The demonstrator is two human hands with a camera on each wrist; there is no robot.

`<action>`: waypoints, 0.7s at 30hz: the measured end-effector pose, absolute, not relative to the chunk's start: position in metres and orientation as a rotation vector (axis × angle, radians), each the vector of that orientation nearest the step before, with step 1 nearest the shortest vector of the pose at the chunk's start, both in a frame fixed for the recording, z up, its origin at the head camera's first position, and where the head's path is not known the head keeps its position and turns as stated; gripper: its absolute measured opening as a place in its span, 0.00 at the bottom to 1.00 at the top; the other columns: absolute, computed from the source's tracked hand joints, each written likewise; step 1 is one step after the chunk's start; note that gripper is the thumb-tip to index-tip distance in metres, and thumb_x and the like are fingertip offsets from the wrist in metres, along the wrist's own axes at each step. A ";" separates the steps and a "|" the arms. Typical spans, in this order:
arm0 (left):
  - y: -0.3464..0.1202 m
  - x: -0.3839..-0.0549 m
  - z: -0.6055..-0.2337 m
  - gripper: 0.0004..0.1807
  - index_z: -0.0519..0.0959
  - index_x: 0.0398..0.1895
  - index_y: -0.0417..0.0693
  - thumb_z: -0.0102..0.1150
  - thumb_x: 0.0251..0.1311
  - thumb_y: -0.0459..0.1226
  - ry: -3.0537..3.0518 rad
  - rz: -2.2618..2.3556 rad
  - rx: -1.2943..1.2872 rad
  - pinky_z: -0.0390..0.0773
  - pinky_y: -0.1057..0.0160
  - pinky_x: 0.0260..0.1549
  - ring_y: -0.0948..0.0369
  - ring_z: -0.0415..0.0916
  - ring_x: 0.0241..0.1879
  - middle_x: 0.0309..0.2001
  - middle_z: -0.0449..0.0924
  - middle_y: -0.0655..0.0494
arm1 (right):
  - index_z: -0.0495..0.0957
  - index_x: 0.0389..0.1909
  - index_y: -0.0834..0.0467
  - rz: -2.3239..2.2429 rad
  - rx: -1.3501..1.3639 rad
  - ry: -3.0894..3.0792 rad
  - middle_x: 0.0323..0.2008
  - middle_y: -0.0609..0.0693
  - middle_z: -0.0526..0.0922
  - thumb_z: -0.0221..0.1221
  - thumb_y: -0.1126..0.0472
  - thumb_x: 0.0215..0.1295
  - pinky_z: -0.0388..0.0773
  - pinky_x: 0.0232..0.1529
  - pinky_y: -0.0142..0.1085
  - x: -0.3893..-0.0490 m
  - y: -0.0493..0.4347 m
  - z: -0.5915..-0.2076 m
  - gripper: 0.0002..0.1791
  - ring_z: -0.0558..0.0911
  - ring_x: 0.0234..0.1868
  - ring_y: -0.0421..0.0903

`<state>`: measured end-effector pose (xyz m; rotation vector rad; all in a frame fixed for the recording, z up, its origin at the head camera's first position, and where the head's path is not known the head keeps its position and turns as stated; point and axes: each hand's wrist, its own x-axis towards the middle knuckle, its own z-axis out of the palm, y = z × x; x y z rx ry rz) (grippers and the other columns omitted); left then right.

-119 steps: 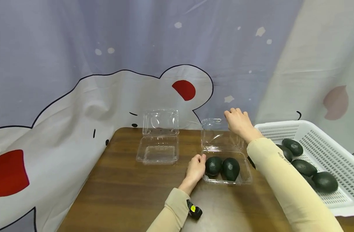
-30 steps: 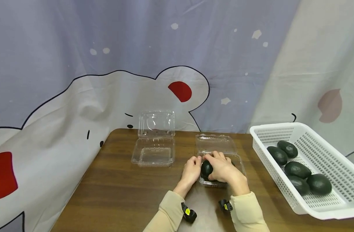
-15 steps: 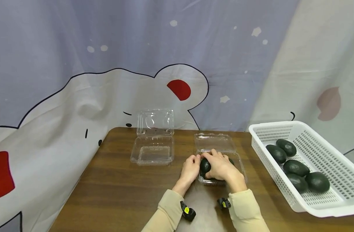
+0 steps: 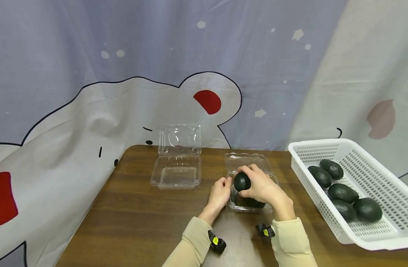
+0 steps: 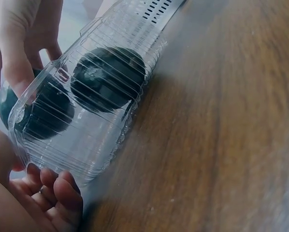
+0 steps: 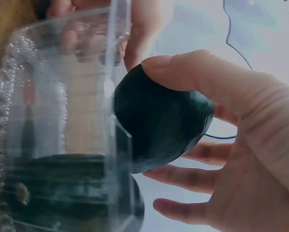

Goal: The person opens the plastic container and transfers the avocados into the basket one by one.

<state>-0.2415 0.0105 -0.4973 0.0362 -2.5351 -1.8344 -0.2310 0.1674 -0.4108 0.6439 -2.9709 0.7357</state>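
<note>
In the head view my right hand [image 4: 265,188] grips a dark green avocado [image 4: 242,181] between thumb and fingers, raised at the left end of a clear plastic clamshell container [image 4: 247,210]. The right wrist view shows this avocado partly above the container wall, the thumb across its top. My left hand [image 4: 219,194] pinches the container's left rim, its fingertips [image 5: 67,193] curled outside the wall in the left wrist view. A second avocado [image 5: 108,79] lies inside the container, mostly hidden by my right hand in the head view. The container's lid [image 4: 247,162] is folded back.
To the left stands another clear clamshell container [image 4: 177,185], its lid up and nothing inside. A white perforated basket [image 4: 384,185] with several avocados [image 4: 367,210] occupies the right side of the wooden table [image 4: 140,218]. A printed curtain [image 4: 150,44] hangs behind.
Four seconds ago my right hand was at the more upright lid and both avocados lay in the container. It then gripped the left avocado and has lifted it slightly. My left hand stays at the rim.
</note>
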 end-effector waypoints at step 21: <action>0.011 -0.240 -0.497 0.20 0.72 0.21 0.48 0.48 0.72 0.46 -2.504 -1.853 0.019 0.62 0.67 0.07 0.63 0.60 0.07 0.15 0.65 0.58 | 0.72 0.59 0.56 0.738 0.635 -2.840 0.52 0.57 0.73 0.76 0.59 0.44 0.77 0.45 0.51 -0.227 0.184 -0.391 0.38 0.78 0.45 0.55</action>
